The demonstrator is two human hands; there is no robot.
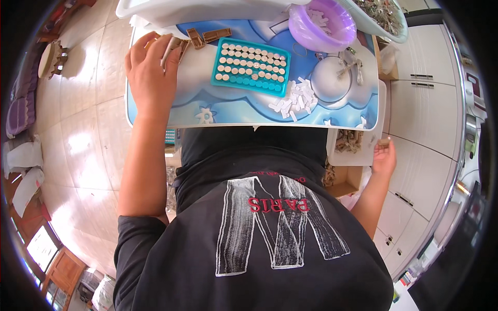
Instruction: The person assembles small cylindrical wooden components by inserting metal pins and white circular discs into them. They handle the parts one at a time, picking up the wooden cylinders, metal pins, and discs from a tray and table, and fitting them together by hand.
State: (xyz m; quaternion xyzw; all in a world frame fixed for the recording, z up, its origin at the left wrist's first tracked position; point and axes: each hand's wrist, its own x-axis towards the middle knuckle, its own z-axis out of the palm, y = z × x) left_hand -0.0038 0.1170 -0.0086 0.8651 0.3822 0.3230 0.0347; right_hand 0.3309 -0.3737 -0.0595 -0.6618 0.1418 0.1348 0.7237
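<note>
1. The blue-and-white worktop [181, 106] spread before the person, carrying most of the things.
2. On it lay a turquoise tray [213, 78] with rows of white discs [241, 71], and a purple bowl [296, 28] stood beyond.
3. The left grip [151, 70] sat over the worktop's left edge, thumb and fingers nearly closed around a slim brown piece [170, 51].
4. The right grip [384, 158] was off the right side, thumb and fingertip pinched together on a small tan piece [384, 141].
5. Two loose brown blocks [217, 34] lay near the tray's upper left corner.
6. The held pieces looked light and fairly stiff, probably dry rather than slippery; thin walls might dent, so a gentle pinch across the sides seemed best.
</note>
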